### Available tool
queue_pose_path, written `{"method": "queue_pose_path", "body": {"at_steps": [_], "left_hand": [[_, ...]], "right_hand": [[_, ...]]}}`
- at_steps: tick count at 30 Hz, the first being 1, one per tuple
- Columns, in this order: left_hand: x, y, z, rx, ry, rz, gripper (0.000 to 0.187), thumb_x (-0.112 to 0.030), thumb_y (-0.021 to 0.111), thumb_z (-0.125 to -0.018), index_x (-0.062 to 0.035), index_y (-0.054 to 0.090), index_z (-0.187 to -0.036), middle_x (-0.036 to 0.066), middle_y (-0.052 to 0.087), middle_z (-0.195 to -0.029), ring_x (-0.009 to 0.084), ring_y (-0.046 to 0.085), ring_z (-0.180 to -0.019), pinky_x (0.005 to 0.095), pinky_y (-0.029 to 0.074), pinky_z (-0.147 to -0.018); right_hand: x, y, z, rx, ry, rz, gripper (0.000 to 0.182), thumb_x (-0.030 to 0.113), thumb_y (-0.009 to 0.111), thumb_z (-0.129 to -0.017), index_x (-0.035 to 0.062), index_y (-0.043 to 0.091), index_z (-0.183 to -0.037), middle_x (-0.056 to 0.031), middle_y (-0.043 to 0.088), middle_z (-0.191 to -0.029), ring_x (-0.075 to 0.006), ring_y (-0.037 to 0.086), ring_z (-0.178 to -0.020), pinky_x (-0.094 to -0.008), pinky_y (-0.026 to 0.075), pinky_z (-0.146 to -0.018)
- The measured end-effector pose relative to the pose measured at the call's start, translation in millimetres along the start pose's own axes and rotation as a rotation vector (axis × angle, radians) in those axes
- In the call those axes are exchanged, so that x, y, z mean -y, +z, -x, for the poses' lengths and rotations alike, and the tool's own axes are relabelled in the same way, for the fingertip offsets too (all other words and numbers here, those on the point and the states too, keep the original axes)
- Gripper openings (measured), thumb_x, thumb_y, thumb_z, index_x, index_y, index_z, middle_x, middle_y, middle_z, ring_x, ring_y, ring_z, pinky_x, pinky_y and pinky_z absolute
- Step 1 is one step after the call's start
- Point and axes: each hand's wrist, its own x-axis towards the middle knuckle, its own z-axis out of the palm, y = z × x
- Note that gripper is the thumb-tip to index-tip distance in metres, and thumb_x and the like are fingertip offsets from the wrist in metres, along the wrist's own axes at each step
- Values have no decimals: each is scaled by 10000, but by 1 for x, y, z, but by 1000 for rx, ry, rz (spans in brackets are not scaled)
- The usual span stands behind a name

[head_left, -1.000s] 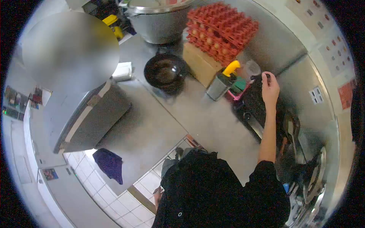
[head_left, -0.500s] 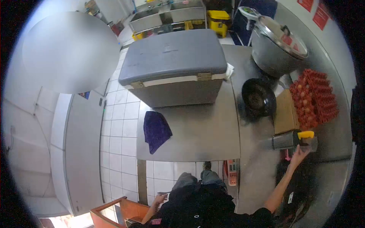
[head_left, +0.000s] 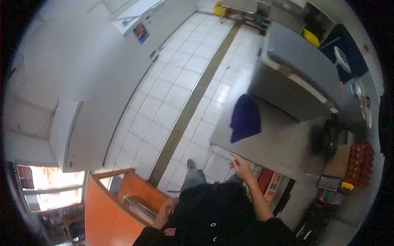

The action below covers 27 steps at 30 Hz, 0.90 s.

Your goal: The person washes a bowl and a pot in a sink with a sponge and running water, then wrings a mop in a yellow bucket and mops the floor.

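While the left hand (head_left: 164, 211) hangs low beside the dark-clothed body, seeming to pinch a thin dark object too small to make out, the right hand (head_left: 240, 166) is lifted in front of the chest with its fingers (head_left: 234, 157) loosely spread and holding nothing, just short of the near edge of the steel table (head_left: 279, 147). Beyond that hand a purple cloth (head_left: 245, 119) drapes over the table's edge, a black bowl (head_left: 328, 137) sits further along beside red egg trays (head_left: 360, 163), and a grey cooler box (head_left: 303, 78) stands at the far end.
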Motion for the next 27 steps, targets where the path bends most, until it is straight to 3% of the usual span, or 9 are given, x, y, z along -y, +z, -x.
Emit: {"method": "queue_pose_path", "body": {"at_steps": [2, 4, 5, 10, 13, 15, 18, 19, 27], "left_hand": [[-1, -59, -26, 35, 82, -145, 226, -175, 502, -849, -38, 678, -885, 114, 669, -859, 203, 623, -732, 333, 497, -645], [3, -122, -66, -320, 246, -709, 379, -300, 599, -772, 6, 633, -995, 145, 666, -967, 257, 627, -883, 366, 488, -721], [-20, -137, -63, -669, 157, -49, 419, -331, 626, -773, 26, 613, -991, 146, 655, -913, 234, 608, -850, 376, 474, -726], [-190, -231, -69, -481, 379, 374, 383, -307, 613, -848, 32, 584, -1025, 117, 626, -854, 223, 588, -767, 339, 479, -700], [-258, -255, -106, -499, 515, 38, 350, -296, 606, -853, 20, 599, -1003, 113, 634, -864, 219, 595, -768, 337, 478, -696], [-283, -269, -181, -302, 555, -272, 352, -316, 599, -853, 6, 615, -997, 112, 651, -915, 222, 606, -840, 338, 485, -714], [-433, -256, -88, 31, 474, -339, 482, -404, 584, -849, -4, 582, -1117, 143, 608, -1108, 244, 557, -1030, 359, 426, -912], [-432, -276, -156, 168, 656, -440, 510, -402, 584, -852, -3, 553, -1168, 159, 581, -1163, 248, 540, -1078, 346, 414, -941], [-636, -455, -190, -356, 459, 82, 381, -311, 565, -860, -60, 538, -1144, 85, 614, -1021, 183, 576, -875, 313, 451, -687]], "right_hand": [[58, 73, -24, 53, -170, -50, 433, 120, 581, -860, 75, 450, -1270, -152, 574, -1085, -210, 604, -917, -318, 490, -786], [78, 115, -48, 204, -291, 219, 435, 152, 579, -861, 92, 449, -1273, -159, 562, -1121, -236, 588, -972, -348, 476, -829], [84, 135, -59, 271, -358, 341, 437, 168, 578, -862, 100, 449, -1274, -162, 556, -1138, -249, 580, -1000, -363, 469, -851], [105, 127, -121, 391, -264, 537, 381, 250, 601, -838, 76, 534, -1170, -171, 541, -1168, -358, 532, -1047, -411, 434, -898], [110, 103, -153, 140, -233, 531, 411, 239, 598, -834, 74, 523, -1202, -194, 545, -1134, -349, 570, -947, -410, 453, -849], [95, 90, -183, 16, -223, 518, 444, 290, 572, -849, 60, 515, -1224, -212, 514, -1192, -362, 522, -1059, -405, 425, -907], [85, 84, -239, -62, -68, 456, 454, 312, 565, -850, 19, 528, -1196, -215, 550, -1160, -361, 505, -1095, -417, 409, -930], [80, 87, -258, -81, -83, 472, 451, 313, 567, -848, 28, 530, -1195, -209, 557, -1153, -359, 511, -1089, -420, 410, -929], [122, 57, -454, 328, -47, 616, 385, 308, 592, -823, 53, 561, -1111, -211, 614, -1000, -378, 575, -979, -461, 466, -840]]}}
